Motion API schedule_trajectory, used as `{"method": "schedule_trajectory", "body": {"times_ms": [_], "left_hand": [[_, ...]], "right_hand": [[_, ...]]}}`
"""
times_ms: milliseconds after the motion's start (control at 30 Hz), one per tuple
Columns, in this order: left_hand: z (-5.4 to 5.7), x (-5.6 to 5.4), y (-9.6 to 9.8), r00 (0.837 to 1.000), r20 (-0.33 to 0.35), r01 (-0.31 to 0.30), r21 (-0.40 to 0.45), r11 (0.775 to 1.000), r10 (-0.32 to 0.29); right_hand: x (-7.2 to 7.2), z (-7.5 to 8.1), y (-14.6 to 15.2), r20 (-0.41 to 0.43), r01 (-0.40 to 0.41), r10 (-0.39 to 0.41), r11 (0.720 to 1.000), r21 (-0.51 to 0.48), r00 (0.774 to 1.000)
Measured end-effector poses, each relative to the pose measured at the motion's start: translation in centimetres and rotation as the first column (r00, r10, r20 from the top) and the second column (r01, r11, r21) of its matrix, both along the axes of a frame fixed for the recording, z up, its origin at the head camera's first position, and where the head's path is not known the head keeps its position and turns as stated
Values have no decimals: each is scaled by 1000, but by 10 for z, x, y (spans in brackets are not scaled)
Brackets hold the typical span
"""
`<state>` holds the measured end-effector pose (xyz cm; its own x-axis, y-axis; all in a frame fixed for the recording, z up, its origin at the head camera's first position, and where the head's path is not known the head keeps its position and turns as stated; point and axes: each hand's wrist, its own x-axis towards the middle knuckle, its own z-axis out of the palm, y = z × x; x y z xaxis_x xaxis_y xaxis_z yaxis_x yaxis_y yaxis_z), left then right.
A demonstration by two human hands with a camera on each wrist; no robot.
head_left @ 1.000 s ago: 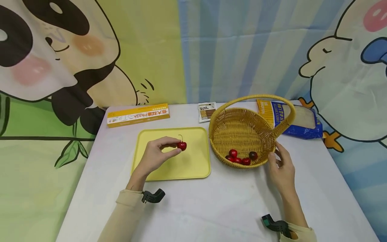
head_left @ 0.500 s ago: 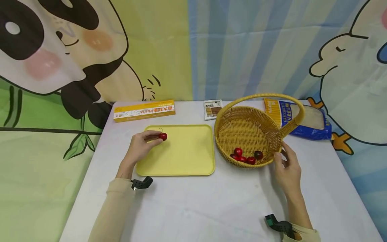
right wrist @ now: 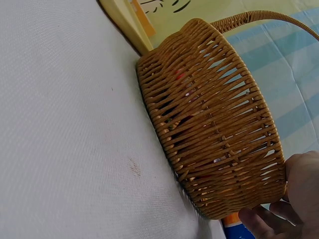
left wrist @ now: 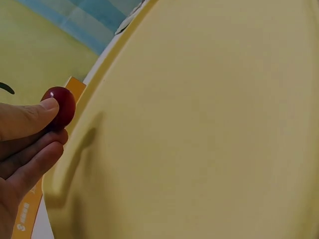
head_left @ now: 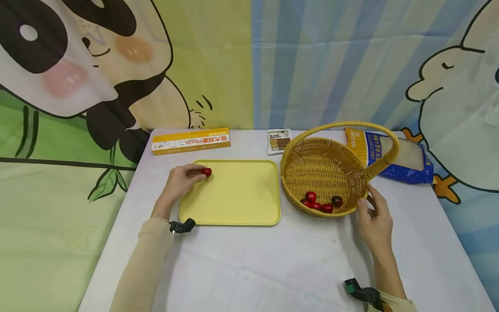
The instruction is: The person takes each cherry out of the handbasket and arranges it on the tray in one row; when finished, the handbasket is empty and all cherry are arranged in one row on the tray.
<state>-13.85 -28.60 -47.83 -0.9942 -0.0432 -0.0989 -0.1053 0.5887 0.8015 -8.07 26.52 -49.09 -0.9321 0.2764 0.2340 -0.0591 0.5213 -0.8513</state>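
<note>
My left hand [head_left: 180,183] pinches a dark red cherry [head_left: 206,172] by its side between thumb and fingertips, with its thin stem pointing up. Both are over the far left corner of a yellow tray [head_left: 234,195]. In the left wrist view the cherry [left wrist: 61,107] shows close up, and a shadow falls on the tray below. My right hand [head_left: 376,221] grips the right side of a wicker basket [head_left: 317,173] near the rim. Several cherries [head_left: 316,206] lie at the near side inside the basket. Through the weave in the right wrist view, bits of red show.
At the back left lies an orange pasta box [head_left: 191,141]. A small white-and-brown packet [head_left: 279,141] lies behind the gap between tray and basket. Behind the basket's right side is a blue-and-yellow pasta bag [head_left: 405,162]. A patterned cloth backdrop [head_left: 273,65] rises behind the table.
My left hand has carried the cherry from over the tray's middle to its far left corner. The right hand keeps its hold on the basket. The head view has shifted slightly.
</note>
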Motion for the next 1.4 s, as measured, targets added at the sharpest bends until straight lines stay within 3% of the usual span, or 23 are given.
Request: {"method": "schedule_trajectory", "body": {"times_ms": [233,567,733,833,933,1000,1067,1133,1267,1333,1400], "left_hand": [[-5,-6,-1,999,53,6,-23,1000,-5],[-7,-4,-6,997,77,29,-76,997,-23],[-3,-3,-8,995,91,39,-98,994,-30],[5,0,-4,999,35,40,-140,989,-35],[21,7,12,990,-129,38,-165,985,-60],[37,11,32,955,-276,66,-154,986,-107],[54,15,60,897,-403,142,-130,981,-184],[68,16,91,830,-477,263,-119,957,-287],[82,9,154,716,-486,499,-144,855,-500],[83,2,180,675,-456,577,-163,801,-579],[82,-4,201,651,-409,630,-179,756,-639]], "right_hand": [[0,2,1,-4,-2,2,1000,5,1000],[1,1,-2,-7,-5,5,1000,16,1000],[-1,2,-2,-7,-10,10,1000,11,1000],[-1,2,-3,6,-11,10,1000,21,1000],[-1,3,-2,-1,-17,17,1000,15,1000],[-2,3,-3,-16,-25,25,1000,6,1000],[-3,2,-2,-26,-30,30,1000,-3,999],[-3,1,-1,-26,-26,26,1000,0,999],[-1,0,1,-15,-22,22,1000,8,1000],[-1,0,0,-15,-30,30,1000,5,999],[-2,1,-1,-23,-40,40,999,0,999]]}}
